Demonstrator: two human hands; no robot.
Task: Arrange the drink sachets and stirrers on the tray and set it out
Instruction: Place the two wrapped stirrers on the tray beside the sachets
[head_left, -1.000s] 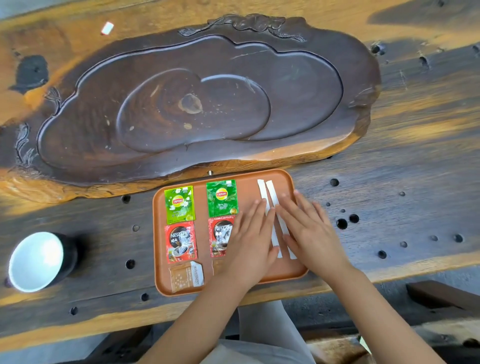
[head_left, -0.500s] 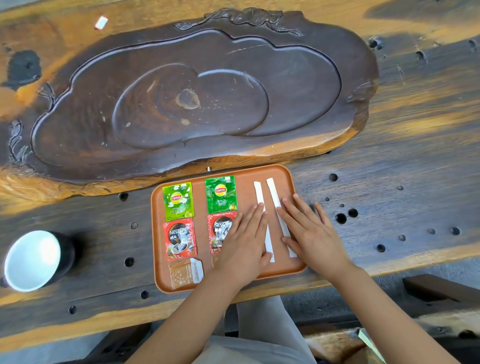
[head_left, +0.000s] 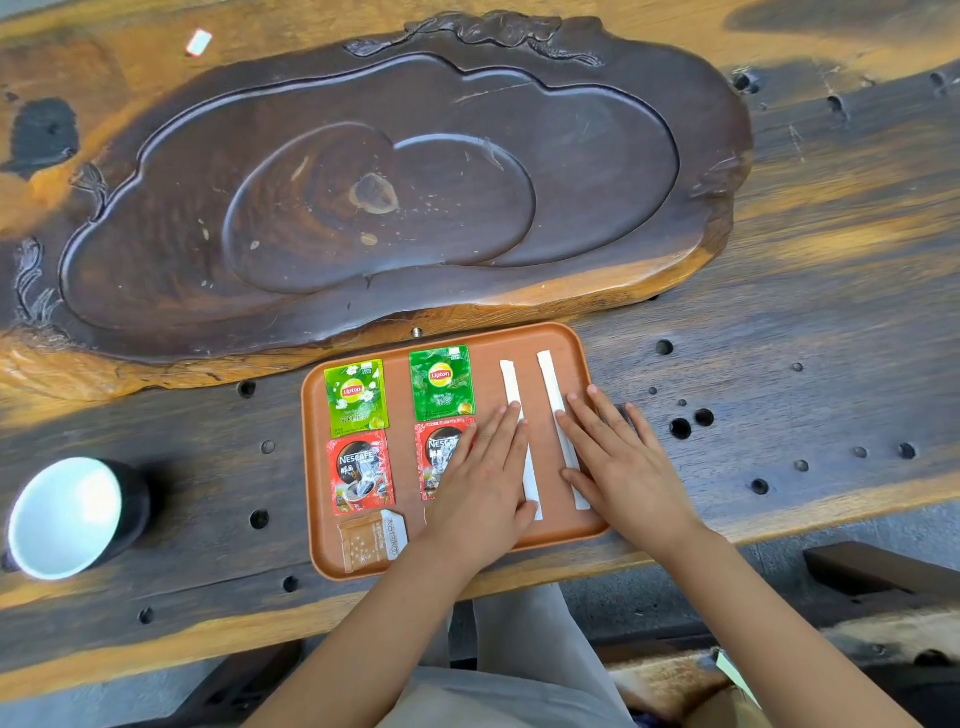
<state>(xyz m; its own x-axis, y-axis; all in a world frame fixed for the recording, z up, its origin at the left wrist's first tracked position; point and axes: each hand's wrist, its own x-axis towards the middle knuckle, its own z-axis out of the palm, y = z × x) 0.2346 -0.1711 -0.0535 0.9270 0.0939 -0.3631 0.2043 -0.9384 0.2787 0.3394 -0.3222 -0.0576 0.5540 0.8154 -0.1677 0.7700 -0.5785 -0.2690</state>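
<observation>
An orange tray (head_left: 571, 338) lies on the wooden table near its front edge. On it are two green Lipton sachets (head_left: 357, 396) (head_left: 441, 382), two red Nescafe sachets (head_left: 359, 472) (head_left: 435, 457) below them, and a brown sachet (head_left: 371, 540) at the front left. Two white paper-wrapped stirrers (head_left: 510, 387) (head_left: 549, 382) lie lengthwise on the right side. My left hand (head_left: 480, 488) rests flat on the tray, covering part of the right Nescafe sachet and touching the left stirrer. My right hand (head_left: 621, 462) lies flat beside the right stirrer, over the tray's right edge.
A large dark carved wooden tea board (head_left: 363, 197) fills the table behind the tray. A dark cup with a white inside (head_left: 67, 517) stands at the left. A small white scrap (head_left: 199, 42) lies at the far left back. Round holes (head_left: 679, 428) dot the tabletop.
Both hands have spread apart, and the two stirrers have been pushed apart with them, so they now lie with a wider gap between them.
</observation>
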